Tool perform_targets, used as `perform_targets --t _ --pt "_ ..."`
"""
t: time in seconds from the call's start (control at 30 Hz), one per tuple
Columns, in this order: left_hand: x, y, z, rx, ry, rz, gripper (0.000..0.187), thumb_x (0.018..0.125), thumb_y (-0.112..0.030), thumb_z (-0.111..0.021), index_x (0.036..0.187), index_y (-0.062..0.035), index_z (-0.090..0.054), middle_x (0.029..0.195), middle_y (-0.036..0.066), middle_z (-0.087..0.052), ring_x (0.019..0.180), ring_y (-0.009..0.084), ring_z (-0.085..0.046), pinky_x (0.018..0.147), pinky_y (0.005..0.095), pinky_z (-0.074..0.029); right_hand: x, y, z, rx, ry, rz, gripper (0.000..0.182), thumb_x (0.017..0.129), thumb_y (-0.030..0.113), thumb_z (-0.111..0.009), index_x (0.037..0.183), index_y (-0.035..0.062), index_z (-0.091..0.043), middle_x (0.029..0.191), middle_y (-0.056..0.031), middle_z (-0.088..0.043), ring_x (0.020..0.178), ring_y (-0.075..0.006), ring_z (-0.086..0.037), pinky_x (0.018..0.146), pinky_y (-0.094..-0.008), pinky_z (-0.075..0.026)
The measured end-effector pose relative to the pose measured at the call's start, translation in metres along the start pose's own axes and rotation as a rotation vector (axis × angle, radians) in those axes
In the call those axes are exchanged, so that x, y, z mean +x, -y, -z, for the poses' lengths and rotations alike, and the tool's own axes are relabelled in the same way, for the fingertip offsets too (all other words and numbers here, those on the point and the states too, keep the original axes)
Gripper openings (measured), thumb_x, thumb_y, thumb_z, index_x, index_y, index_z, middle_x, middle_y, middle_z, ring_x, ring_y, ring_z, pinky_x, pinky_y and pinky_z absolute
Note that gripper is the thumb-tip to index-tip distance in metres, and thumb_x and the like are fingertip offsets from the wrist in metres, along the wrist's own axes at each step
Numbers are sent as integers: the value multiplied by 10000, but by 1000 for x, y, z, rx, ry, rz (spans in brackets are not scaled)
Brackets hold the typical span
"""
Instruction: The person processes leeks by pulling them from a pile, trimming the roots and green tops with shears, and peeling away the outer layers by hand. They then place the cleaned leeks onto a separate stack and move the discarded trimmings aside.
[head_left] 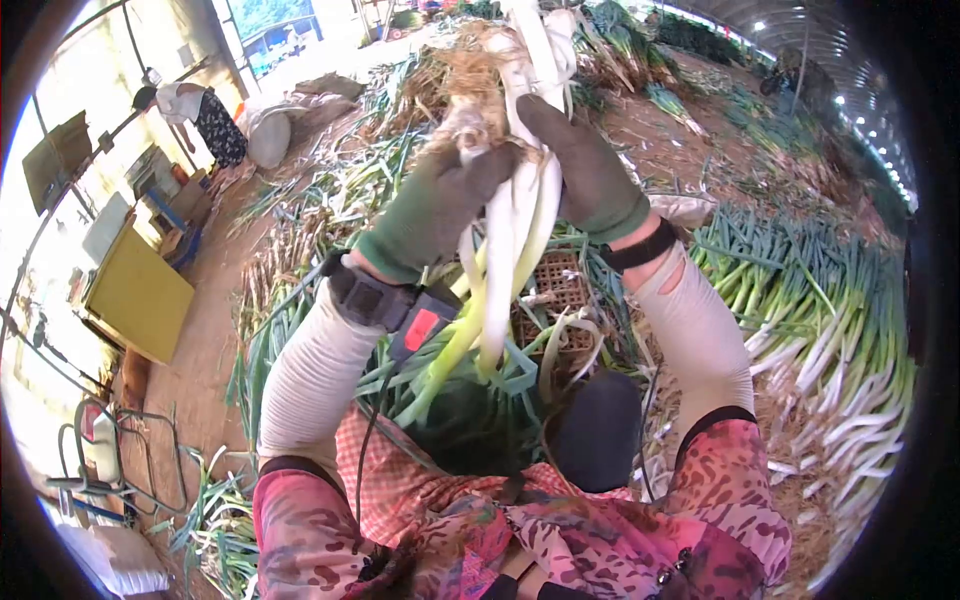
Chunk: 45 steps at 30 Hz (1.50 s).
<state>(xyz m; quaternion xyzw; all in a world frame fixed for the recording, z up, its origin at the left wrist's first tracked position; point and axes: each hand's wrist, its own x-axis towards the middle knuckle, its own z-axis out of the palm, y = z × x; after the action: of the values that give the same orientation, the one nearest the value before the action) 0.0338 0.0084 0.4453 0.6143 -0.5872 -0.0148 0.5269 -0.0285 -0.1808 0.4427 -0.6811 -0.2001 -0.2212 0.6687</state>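
A small bunch of green onions (524,215) with thick white stalks hangs between my gloved hands, root ends up and green leaves down toward my lap. My left hand (440,205) is closed around the stalks, just below a tangle of brown roots and dry skin (470,85). On the other side, my right hand (585,170) grips the white part, its thumb lying along the stalks. Its other fingers are mostly hidden behind them. Beneath the bunch sits a brown plastic crate (562,280), partly covered by loose leaves.
Rows of green onions (830,320) lie on the ground at right, white ends toward me. Leaf scraps (310,210) are heaped at left. Farther left stand a yellow cabinet (140,290) and a metal frame (110,450). Another person (215,125) bends near a pale sack (268,135).
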Motion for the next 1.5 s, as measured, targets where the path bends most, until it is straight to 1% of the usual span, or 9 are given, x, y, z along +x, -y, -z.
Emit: perform_targets --t 0.07,0.47,0.57,0.63,0.7,0.87,1.23,1.33,1.5 --pt "4 -8 -17 -274 -79 244 332 937 -175 -586 1205 18 -558 1065 117 -645 1005 210 -619 881 284 -480 -10 -9 5 -780 2 495 456 864 198 -624 1267 9 -525 1220 -169 -598 1132 -303 -582 959 -365 -456" --pt "36 17 -6 -149 -316 -129 276 983 -152 -467 1166 21 -580 1009 128 -668 874 147 -653 693 263 -516 -32 -11 -3 -240 -23 112 361 910 200 -608 1232 54 -537 1124 -104 -621 1035 -227 -603 884 -310 -483" --pt "47 13 -2 1537 -275 -765 309 904 -83 -515 1203 -6 -535 1139 104 -614 967 190 -633 812 291 -519 -34 -2 -38 137 -104 -125 242 903 155 -636 1111 54 -565 946 -33 -639 842 -134 -638 762 -282 -519" --pt "50 24 -5 432 -44 -355 426 889 -98 -523 1308 -42 -470 1285 110 -528 1189 220 -496 1010 330 -376 -35 -2 -34 256 -32 -210 239 883 138 -649 1091 48 -574 933 -38 -643 832 -145 -645 758 -295 -526" --pt "50 23 20 813 61 -689 456 886 -82 -527 1335 -32 -463 1283 114 -549 1233 245 -497 1070 360 -361 -36 1 -32 301 29 -262 249 849 114 -665 1073 36 -591 924 -47 -651 824 -157 -655 748 -312 -543" --pt "29 48 8 -501 173 216 498 862 -48 -611 1333 -8 -456 1220 122 -575 1127 200 -557 966 318 -442 -42 1 -30 434 -3 -268 267 848 107 -654 1096 19 -610 924 -71 -671 795 -175 -670 737 -326 -562" --pt "-43 45 -71 -489 91 429 335 817 -82 -686 1131 -19 -588 1023 69 -648 933 157 -611 852 311 -483 -42 -23 -1 213 -35 -316 314 868 170 -632 1173 106 -601 1197 -185 -570 984 -272 -637 819 -345 -520" --pt "-44 94 -52 313 201 -371 251 864 -38 -615 1112 3 -597 1036 113 -660 964 204 -630 861 336 -506 -48 -6 16 -662 -144 234 384 904 219 -587 1258 82 -525 1360 -215 -417 1154 -311 -529 957 -384 -446" --pt "-35 69 -69 -628 124 474 359 786 -150 -686 1122 -32 -637 1011 97 -680 965 195 -646 847 335 -511 -90 -8 46 -1601 294 504 470 925 186 -493 1363 53 -389 1399 -161 -379 1320 -299 -341 1112 -396 -248"
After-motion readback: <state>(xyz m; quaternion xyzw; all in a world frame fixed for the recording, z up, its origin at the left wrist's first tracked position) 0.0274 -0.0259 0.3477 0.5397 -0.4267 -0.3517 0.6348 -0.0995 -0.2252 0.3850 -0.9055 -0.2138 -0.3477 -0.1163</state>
